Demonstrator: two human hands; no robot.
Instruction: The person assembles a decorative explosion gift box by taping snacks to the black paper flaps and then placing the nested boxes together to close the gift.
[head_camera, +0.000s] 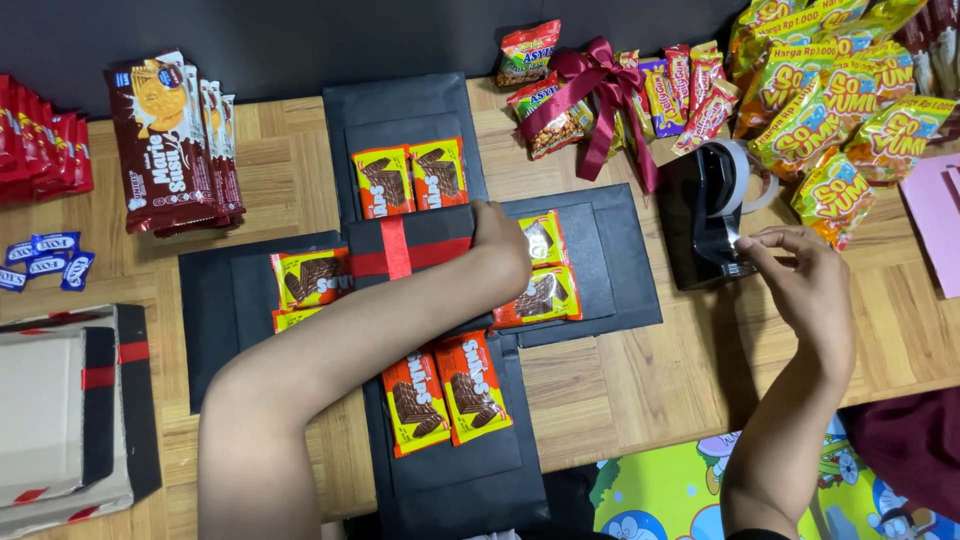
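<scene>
Snack packets (830, 110) crowd the wooden table (620, 380) beyond a black cross-shaped unfolded box (600, 250), where the left hand (500, 245) presses flat on the ribboned centre box (415, 245) while the right hand (800, 275), beside it, pinches tape at the black dispenser (700, 215).

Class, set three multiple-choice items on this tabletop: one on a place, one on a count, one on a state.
1. Where is the black tape dispenser?
A. right of the cross-shaped black card
B. on the white box
C. under the biscuits

2. How many orange snack packets lie on the card's nearest flap?
A. one
B. two
C. five

3. What is the left hand doing?
A. hanging free
B. pressing the black box lid with red ribbon
C. holding scissors

Key: A, dispenser stands beside the right flap; B, a pair shows; B, fingers rest on the lid's edge.
</scene>
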